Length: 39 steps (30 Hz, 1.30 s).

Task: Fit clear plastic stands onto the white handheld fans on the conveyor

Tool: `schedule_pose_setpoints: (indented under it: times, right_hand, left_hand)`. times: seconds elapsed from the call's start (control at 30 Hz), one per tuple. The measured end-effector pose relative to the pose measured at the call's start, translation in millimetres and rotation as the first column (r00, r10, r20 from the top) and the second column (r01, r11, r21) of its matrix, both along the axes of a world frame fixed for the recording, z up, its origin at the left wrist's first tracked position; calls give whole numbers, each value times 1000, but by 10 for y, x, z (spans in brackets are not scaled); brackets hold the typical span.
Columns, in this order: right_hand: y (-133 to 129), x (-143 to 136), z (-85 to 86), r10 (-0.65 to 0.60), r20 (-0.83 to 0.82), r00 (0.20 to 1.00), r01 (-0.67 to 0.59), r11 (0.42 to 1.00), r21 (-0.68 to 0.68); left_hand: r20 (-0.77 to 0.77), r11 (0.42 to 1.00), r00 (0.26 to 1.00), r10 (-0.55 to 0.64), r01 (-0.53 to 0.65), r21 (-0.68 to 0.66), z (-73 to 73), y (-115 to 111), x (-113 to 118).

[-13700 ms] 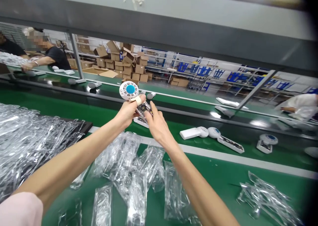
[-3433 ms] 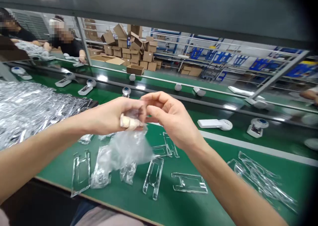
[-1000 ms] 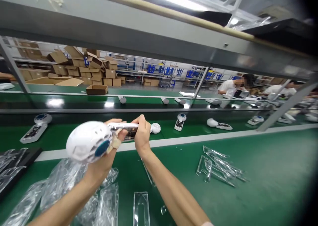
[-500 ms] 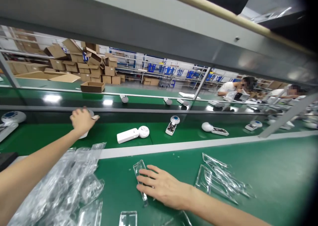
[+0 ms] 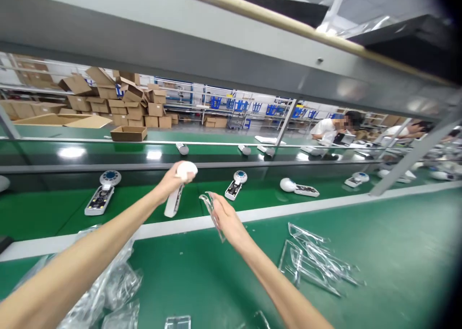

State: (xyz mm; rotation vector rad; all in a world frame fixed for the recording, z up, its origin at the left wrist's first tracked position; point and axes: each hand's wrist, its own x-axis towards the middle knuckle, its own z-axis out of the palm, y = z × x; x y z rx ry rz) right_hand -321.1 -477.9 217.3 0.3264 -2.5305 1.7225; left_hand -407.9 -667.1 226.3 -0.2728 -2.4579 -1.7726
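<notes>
1. One heap of bags [image 5: 121,285] is partly cut off at my lower left.
2. My left hand [image 5: 169,182] grips a white fan [image 5: 186,170] by its head, handle [image 5: 173,203] slanting down-left; whether it touches the belt [image 5: 140,213], I can't tell.
3. Apart, rightward, my right hand [image 5: 227,218] pinches a clear frame [image 5: 211,210], sloping down-right, partly finger-hidden.

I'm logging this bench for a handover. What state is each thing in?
Left hand: closed on the held white device
Held white device: handle open along one side
Right hand: closed on the held clear frame
Leftmost blue-centred device: open, circuitry exposed
Clear frame pile: loose, tangled
Plastic bags: crumpled, heaped
Low cardboard box: open-topped
</notes>
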Motion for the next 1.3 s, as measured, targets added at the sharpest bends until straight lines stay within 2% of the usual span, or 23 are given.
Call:
schedule_pose_setpoints:
  times: [0.03, 0.07, 0.1, 0.17, 0.27, 0.37, 0.43, 0.53, 0.63, 0.67, 0.7, 0.77, 0.83, 0.9, 0.93, 1.0, 1.07, 1.1, 1.17, 1.27, 1.3]
  right_hand:
    - [-70, 1, 46, -33, -34, 999, 34, 999, 21]
    - [-146, 14, 94, -57, -60, 997, 60, 997, 50]
    - [-224, 38, 143, -78, -90, 993, 85, 993, 85]
    - [-377, 103, 229, -121, -187, 975, 151, 977, 153]
    - [-563, 211, 303, -173, -281, 944, 249, 933, 260]
    - [-664, 307, 294, -218, -332, 918, 323, 897, 303]
    - [-673, 366, 252, -220, -349, 911, 330, 895, 299]
    - [-612, 441, 190, -124, -236, 964, 185, 948, 257]
    - [-516, 494, 201, -1, -122, 993, 25, 982, 190]
    - [-489, 510, 221, 12, -122, 992, 10, 985, 174]
    - [-467, 525, 243, 9, -135, 991, 14, 986, 165]
    - [-437, 556, 281, -32, -175, 984, 63, 982, 180]
    - [-422, 575, 289, -72, -212, 975, 117, 971, 208]
    - [-414, 555, 266, -85, -231, 969, 128, 975, 182]
    - [-411, 524, 246, -103, -236, 966, 134, 984, 121]
    - [-402, 416, 202, -221, -184, 958, 200, 972, -124]
    - [-385, 274, 161, -360, -52, 931, 320, 878, -356]
    - [-375, 205, 143, -403, 12, 915, 370, 828, -422]
    - [-356, 95, 116, -440, 74, 895, 422, 780, -462]
    - [-338, 7, 98, -488, 14, 873, 439, 772, -460]
    - [-331, -9, 100, -499, -24, 866, 444, 792, -418]
  left_hand:
    - [31, 962, 999, -33, 23, 273, 118, -20, 66]
    - [57, 874, 996, -69, 33, 485, 218, -16, 146]
    - [77, 789, 991, -107, 38, 613, 298, 8, 235]
    - [83, 672, 983, -165, 51, 739, 395, 91, 419]
    - [42, 588, 973, -228, 103, 802, 454, 208, 646]
    - [11, 557, 972, -236, 126, 821, 508, 244, 783]
    - [6, 546, 977, -211, 113, 830, 553, 238, 837]
    - [9, 536, 987, -158, 78, 841, 587, 230, 885]
    - [-13, 519, 994, -112, 69, 852, 556, 236, 906]
    - [-26, 523, 994, -103, 76, 849, 539, 235, 910]
    - [-29, 555, 994, -106, 83, 828, 523, 229, 916]
    - [27, 705, 986, -162, 97, 703, 504, 205, 933]
    - [154, 863, 964, -215, 113, 493, 505, 181, 959]
    - [216, 928, 962, -167, 80, 364, 513, 182, 993]
    - [202, 934, 972, -116, 37, 355, 516, 197, 1012]
    - [113, 921, 994, -11, -33, 388, 510, 253, 1051]
    - [-2, 914, 999, 32, -28, 404, 490, 327, 1098]
    - [-61, 919, 997, 36, -9, 395, 475, 365, 1126]
    - [-152, 929, 987, 46, 14, 369, 436, 437, 1190]
    - [-189, 928, 977, 97, -20, 371, 364, 532, 1264]
    - [-191, 921, 974, 121, -38, 388, 343, 558, 1262]
